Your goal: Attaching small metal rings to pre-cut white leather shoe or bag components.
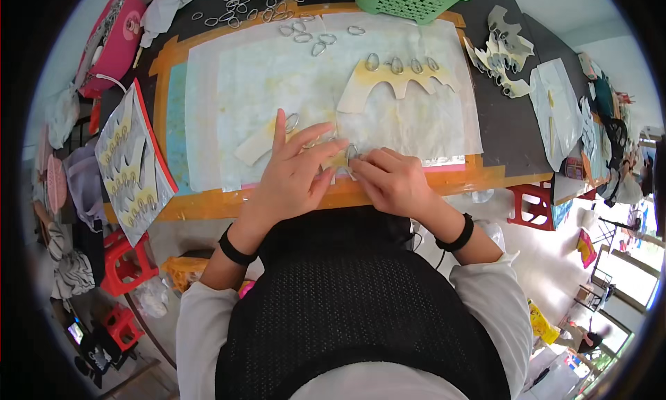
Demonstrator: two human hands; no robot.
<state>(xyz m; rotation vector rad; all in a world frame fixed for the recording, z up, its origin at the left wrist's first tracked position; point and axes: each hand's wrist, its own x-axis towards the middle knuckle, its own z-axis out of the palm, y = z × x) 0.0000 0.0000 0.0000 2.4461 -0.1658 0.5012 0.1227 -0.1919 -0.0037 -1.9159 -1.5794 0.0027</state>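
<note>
Pinching hand: right hand (394, 178), fingers drawn close together at a metal ring (352, 152); their exact grip is partly hidden.
Spread hand: left hand (295, 175), fingers wide apart over the near strip (253, 147); whether any tip presses down, I cannot tell.
Near strip: cream, lying on the pale sheet (229, 88), largely covered by the left hand; one ring shows beside the upright finger. Probably partway done, its full ring count hidden.
Far strip (364, 88): on the sheet's right half, well apart from both hands; four rings sit in a row along its upper side, so it seems done or nearly so.
Loose rings (242, 9): many on the desk (503, 133) beyond the sheet, a few on its top end; these look unused.
Right pile (512, 53): cream and dark pieces, too tangled to judge.
Bag (135, 230): red-edged, at the left; rows of ringed pieces show there, apparently complete.
Baskets: green basket (399, 5) and pink basket (119, 53), both with metal parts, suggesting plenty is left.
</note>
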